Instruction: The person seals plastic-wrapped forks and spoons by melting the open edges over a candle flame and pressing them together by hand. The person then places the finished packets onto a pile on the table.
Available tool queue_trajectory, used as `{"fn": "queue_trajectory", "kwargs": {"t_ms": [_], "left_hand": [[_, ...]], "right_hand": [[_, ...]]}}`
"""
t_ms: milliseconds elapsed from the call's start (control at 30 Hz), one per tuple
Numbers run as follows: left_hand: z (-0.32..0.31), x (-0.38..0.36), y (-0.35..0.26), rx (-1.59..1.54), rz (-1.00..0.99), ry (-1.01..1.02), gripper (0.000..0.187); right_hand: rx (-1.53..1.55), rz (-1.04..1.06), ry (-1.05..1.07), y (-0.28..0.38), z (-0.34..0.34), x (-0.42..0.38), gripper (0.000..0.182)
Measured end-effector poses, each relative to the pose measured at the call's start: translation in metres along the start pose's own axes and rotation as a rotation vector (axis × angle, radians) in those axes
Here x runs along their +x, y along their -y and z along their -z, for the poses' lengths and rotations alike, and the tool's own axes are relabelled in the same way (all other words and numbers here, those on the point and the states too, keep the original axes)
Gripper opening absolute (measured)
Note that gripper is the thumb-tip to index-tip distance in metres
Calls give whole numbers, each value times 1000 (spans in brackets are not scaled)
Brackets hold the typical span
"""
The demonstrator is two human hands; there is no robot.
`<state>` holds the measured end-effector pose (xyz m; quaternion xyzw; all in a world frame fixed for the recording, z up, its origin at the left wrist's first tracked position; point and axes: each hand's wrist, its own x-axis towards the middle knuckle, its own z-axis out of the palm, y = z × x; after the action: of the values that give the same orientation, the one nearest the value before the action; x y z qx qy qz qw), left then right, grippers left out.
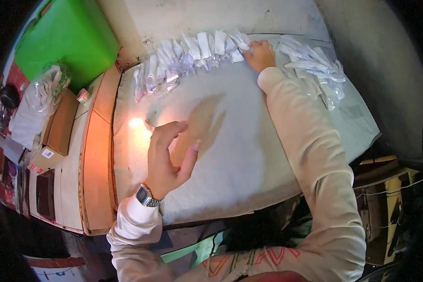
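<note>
My left hand (168, 157) is raised above the pale covered table (225, 174), thumb and fingers apart, holding nothing. Just beyond it a small bright flame (136, 123) glows near the table's left side; what it burns on is hard to see. At the back, my right hand (260, 56) has its fingers curled down on a clear-wrapped white packet (240, 41) at the right end of a row. That row of similar wrapped packets (191, 47) runs along the back edge. To the right lies a loose pile of long white pieces in clear plastic (315, 63).
A green plastic container (68, 42) stands at the back left. Before it are a cardboard box (56, 129), a clear bag of white items (35, 105) and a small tub (82, 96) on a side surface. Walls border the table behind and to the right.
</note>
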<state>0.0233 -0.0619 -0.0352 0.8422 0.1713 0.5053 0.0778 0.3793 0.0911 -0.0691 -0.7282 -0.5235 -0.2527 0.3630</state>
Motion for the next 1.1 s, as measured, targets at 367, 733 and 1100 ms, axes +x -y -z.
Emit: {"fn": "queue_trajectory", "kwargs": {"t_ms": [367,733,1100], "left_hand": [[-4,-4,-6,72,-157,120,40],[-30,-13,-9,-8,-128,152,32],[-58,16,7,-583,511,-91,42]], "right_hand": [[-205,191,153,-21,47,-4,33],[-473,90,194,-126,128,-32,27],[512,314,227,11,154,-24,25]]}}
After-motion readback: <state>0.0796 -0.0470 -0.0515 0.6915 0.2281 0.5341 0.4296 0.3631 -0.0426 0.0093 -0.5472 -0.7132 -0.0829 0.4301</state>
